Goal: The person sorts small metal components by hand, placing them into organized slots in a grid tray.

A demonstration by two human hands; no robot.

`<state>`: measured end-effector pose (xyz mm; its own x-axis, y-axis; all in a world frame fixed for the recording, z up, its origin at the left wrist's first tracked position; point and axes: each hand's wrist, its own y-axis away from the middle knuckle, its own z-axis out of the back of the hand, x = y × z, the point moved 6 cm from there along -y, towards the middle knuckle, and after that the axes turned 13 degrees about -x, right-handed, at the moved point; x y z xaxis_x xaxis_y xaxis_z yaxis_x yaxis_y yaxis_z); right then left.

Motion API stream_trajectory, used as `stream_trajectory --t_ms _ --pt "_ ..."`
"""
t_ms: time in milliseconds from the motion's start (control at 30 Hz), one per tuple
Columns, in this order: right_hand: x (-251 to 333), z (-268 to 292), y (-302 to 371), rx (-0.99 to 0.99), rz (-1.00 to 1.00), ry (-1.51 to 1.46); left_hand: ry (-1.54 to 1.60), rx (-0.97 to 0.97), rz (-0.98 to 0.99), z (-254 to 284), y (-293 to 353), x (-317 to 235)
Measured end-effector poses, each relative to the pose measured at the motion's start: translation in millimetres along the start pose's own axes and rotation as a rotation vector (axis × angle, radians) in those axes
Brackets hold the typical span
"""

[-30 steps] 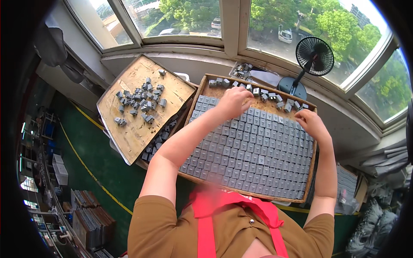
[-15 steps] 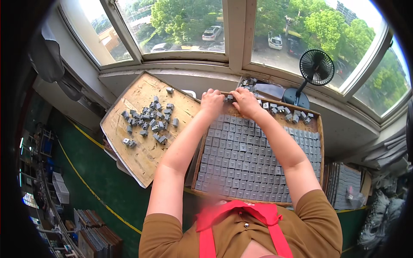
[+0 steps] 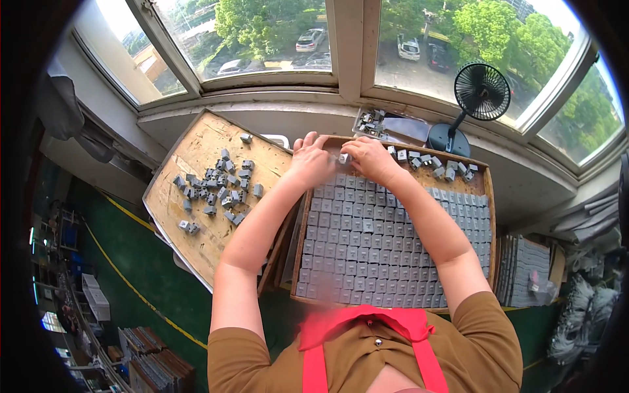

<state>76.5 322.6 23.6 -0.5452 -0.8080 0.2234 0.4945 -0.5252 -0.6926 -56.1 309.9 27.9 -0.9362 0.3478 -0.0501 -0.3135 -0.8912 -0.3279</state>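
Note:
A wooden-framed tray (image 3: pixel 490 262) in front of me carries many small grey plastic blocks (image 3: pixel 367 226) in close rows. Above its far left part, my right hand (image 3: pixel 372 160) pinches one small grey block (image 3: pixel 344 158) between thumb and fingers, with a pale face showing. My left hand (image 3: pixel 310 161) is just left of that block, over the tray's far left corner. Its fingers are bent and its fingertips are smeared by motion, so I cannot make out whether they touch the block or hold anything.
Loose grey blocks (image 3: pixel 451 173) lie along the tray's far edge. At left, a wooden board (image 3: pixel 190 147) bears a scattered pile of similar blocks (image 3: pixel 219 180). A clear plastic box (image 3: pixel 372 124) with parts and a black fan (image 3: pixel 482 92) stand by the window.
The right hand has drawn slightly nearer, and the pinched block now shows between the hands. The left hand has shifted a little left. The whole view has shifted slightly.

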Motion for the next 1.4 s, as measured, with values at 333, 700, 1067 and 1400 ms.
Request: stream_trajectory --t_ms 333,700,1067,1400 --pt "4 5 0 0.205 -0.115 0.081 -0.179 0.050 -0.079 -13 14 2" --pt "-13 10 13 0.421 -0.261 0.075 -0.013 0.048 -0.025 -6 3 3" --pt "-5 8 15 0.370 -0.366 0.141 0.251 -0.007 -0.133 -19 2 1" --pt "-10 18 10 0.166 -0.231 -0.052 0.228 0.103 -0.038 -17 2 -9"
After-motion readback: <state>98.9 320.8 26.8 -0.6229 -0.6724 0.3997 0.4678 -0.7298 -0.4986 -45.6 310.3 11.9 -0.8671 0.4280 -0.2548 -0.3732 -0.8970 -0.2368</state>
